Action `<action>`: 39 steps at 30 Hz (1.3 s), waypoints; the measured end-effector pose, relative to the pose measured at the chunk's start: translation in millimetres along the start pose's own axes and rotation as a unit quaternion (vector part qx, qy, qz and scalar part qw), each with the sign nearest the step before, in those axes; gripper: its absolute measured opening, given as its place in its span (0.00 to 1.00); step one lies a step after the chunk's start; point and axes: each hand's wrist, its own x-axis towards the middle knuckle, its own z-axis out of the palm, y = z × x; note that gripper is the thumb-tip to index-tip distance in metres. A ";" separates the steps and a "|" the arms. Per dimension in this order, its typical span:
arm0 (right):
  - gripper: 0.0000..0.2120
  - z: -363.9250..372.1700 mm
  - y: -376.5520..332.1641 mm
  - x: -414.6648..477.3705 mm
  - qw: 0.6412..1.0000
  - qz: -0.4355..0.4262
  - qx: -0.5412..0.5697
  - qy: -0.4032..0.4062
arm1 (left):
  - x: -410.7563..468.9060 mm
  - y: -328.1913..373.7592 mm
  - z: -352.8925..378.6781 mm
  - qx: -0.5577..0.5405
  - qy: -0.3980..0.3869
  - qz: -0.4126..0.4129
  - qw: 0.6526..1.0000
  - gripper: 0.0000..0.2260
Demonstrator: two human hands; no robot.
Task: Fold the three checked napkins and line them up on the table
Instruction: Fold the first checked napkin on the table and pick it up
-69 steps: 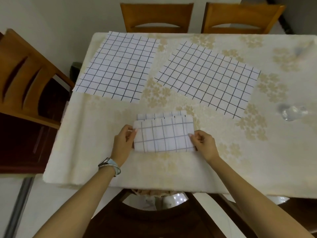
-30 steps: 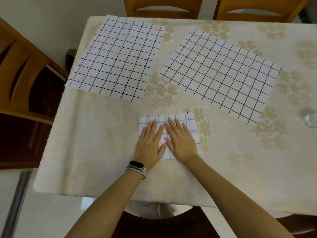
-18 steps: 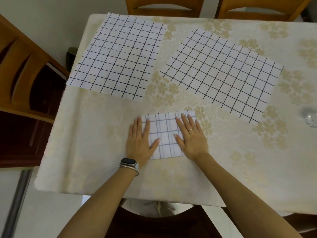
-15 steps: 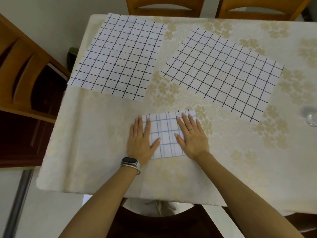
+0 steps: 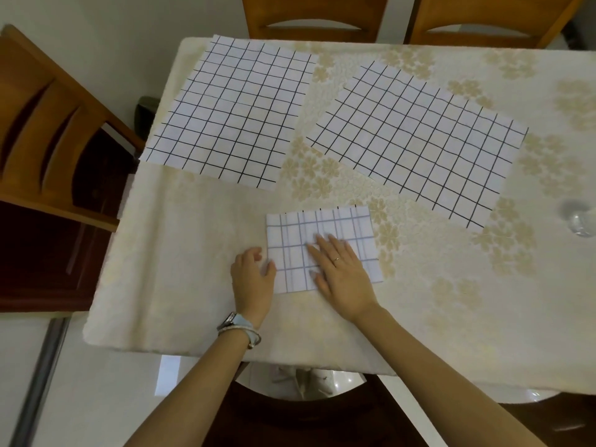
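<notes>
- The table [image 5: 193,253] wears a cream cloth with a fine woven grain and pale gold flower clusters; its near edge hangs over towards me.
- Folded napkin [image 5: 322,227]: a small, soft rectangle of thin white fabric, checked in faint blue-grey lines. It lies flat near the table's front edge, just ahead of me.
- Left napkin [image 5: 232,114]: unfolded, a large flat sheet with crisp black checks, at the far left corner of the table.
- Right napkin [image 5: 419,140]: the same cloth, unfolded, turned at an angle, well apart from the folded one.
- My right hand [image 5: 342,272] lies open and flat on the folded napkin, fingers straight and pressing the cloth down. A thin ring [image 5: 336,259] shows on one finger.
- My left hand [image 5: 253,279] sits at the napkin's left edge, fingers curled in, thumb tip on the cloth. I cannot tell whether it pinches the edge.
- A watch [image 5: 237,324] with a pale band is on my left wrist.
- A clear glass [image 5: 582,221] stands blurred at the right edge of the view.
- Wooden chairs [image 5: 309,14] with curved slats stand round the table.
- Half a second ago both my hands lay flat on the folded napkin. Since then my left hand has slid off to the edge and curled, and my right hand has moved in towards the middle, baring the napkin's right strip. The two large napkins have not moved.
</notes>
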 end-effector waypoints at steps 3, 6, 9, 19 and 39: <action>0.25 11.3 1.1 -9.1 0.999 0.042 -0.007 -0.028 | -1.9 1.6 0.8 -0.032 -0.018 -0.028 0.999 0.13; 0.25 12.9 2.6 -13.9 0.998 0.058 0.004 -0.026 | -4.3 7.7 2.1 -0.064 -0.033 -0.064 0.995 0.11; 0.26 11.2 3.4 -13.6 0.998 0.056 0.017 -0.028 | -4.8 15.7 2.7 -0.081 -0.034 -0.095 0.992 0.12; 0.23 8.3 2.2 -12.0 0.997 0.067 0.024 -0.004 | -2.2 14.9 -3.0 -0.064 -0.054 -0.097 0.992 0.07; 0.34 -0.9 0.5 -9.4 0.996 0.049 0.024 -0.077 | -24.2 64.7 2.7 -0.224 -0.095 -0.070 0.967 0.04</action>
